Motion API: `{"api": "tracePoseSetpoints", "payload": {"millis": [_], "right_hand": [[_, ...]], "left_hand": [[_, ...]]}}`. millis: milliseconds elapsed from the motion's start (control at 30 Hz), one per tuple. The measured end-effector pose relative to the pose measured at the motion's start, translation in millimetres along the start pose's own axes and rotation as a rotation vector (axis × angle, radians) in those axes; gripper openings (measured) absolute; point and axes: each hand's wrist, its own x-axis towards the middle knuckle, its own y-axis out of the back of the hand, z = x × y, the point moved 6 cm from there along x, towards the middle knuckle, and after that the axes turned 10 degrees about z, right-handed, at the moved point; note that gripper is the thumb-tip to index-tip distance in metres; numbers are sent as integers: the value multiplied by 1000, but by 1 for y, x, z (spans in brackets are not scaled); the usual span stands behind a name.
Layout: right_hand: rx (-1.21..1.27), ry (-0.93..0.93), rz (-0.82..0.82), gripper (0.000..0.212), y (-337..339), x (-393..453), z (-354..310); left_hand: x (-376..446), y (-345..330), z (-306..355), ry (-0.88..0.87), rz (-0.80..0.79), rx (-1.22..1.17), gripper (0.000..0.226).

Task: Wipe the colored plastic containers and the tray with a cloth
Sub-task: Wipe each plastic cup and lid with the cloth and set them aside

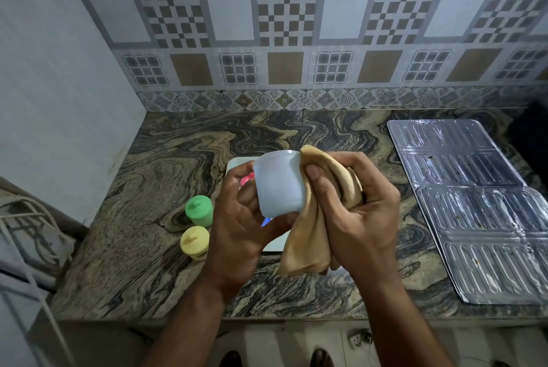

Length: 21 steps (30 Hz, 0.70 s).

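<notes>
We see the left hand (237, 227) gripping 1 white container (280, 185), right hand (353, 206) clutching the cloth (308, 236) against its rim, above open counter (148, 248).

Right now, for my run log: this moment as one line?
left hand: holds white cup | right hand: cloth on cup | phase: wiping

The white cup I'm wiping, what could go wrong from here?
1. The white cup is held in the air by the left hand alone; a hard rub from the cloth could knock it loose.
2. The cloth's hanging end might brush the green container or yellow container standing below.
</notes>
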Motion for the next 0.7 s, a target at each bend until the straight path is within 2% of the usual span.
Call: {"api": "tracePoseSetpoints", "payload": {"millis": [167,367,500,700], "right_hand": [[2,-16,-20,12,1,-2,4],[43,-35,2,11,-2,-7,4],[95,-125,9,12,-2,-9,10],[154,-309,1,11,-3,-15,31]], "left_hand": [[0,-4,2,164,-81,-195,72],[4,-11,-14,377,-82,-278,84],[-3,-14,-17,511,-61,-499,102],[-11,-31,-20,581,-132,-726,99]]}}
